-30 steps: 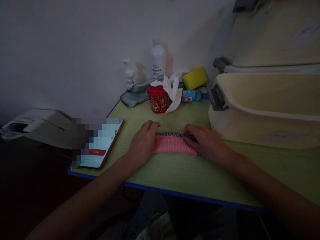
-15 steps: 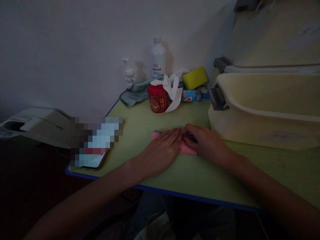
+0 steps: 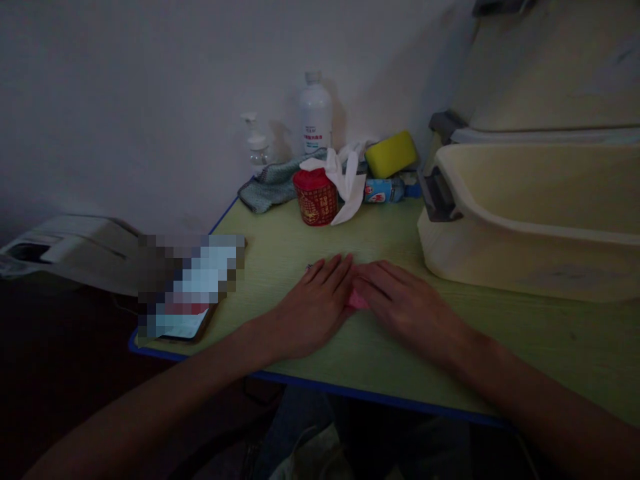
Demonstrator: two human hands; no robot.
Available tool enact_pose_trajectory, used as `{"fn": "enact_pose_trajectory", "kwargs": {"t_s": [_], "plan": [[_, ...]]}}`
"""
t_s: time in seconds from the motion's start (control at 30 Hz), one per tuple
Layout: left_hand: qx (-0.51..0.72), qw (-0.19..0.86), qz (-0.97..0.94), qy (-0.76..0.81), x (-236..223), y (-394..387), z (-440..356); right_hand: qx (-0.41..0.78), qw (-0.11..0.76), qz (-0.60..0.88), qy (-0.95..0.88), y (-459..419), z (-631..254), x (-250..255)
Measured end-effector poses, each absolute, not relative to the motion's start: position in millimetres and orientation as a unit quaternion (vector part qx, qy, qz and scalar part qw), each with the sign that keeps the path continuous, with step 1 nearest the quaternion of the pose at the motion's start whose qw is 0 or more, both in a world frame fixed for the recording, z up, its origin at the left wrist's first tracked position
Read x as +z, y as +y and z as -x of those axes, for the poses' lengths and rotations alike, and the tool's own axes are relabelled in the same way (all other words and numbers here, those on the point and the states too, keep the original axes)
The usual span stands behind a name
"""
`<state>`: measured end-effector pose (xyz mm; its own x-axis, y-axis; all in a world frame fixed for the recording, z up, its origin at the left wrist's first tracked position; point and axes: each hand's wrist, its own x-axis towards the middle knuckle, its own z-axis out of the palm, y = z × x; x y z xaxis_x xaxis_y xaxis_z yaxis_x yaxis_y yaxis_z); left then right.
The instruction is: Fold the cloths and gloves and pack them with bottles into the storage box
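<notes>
Left hand (image 3: 313,310) lies palm down over the pink cloth (image 3: 357,300), its fingers stretched out and slightly parted; the right hand (image 3: 400,300) meets it at the fingertips, fingers bent over the cloth's other side, though whether they pinch it I cannot tell; the cloth lies on the green tabletop (image 3: 280,260), mostly hidden under both hands; beyond it stands a red container (image 3: 316,198) with white tissue (image 3: 350,190); a phone (image 3: 200,287) lies to the left, a cream bin (image 3: 525,253) sits to the right.
</notes>
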<state>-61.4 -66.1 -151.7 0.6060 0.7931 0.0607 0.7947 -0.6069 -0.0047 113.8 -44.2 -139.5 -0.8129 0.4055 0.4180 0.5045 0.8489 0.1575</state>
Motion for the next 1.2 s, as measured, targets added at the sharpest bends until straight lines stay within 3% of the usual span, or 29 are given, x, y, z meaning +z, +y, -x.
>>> {"fn": "enact_pose_trajectory", "kwargs": {"t_s": [0.23,0.57,1.0,1.2], "plan": [[-0.007,0.017,0.895,-0.446,-148.6,-66.6,60.5,-0.066,0.112,0.339,-0.932,-48.0,-118.7,-157.1],[-0.019,0.01,0.898,-0.44,-149.6,-70.3,77.9,-0.042,0.075,0.297,-0.951,-39.6,-133.4,-157.1],[-0.034,0.006,0.897,-0.44,-153.9,-72.9,87.0,-0.054,0.13,0.245,-0.959,-46.6,-137.7,-149.8],[-0.028,0.013,0.9,-0.436,-154.5,-74.0,87.1,0.004,0.089,0.189,-0.978,-48.8,-140.0,-146.2]]}}
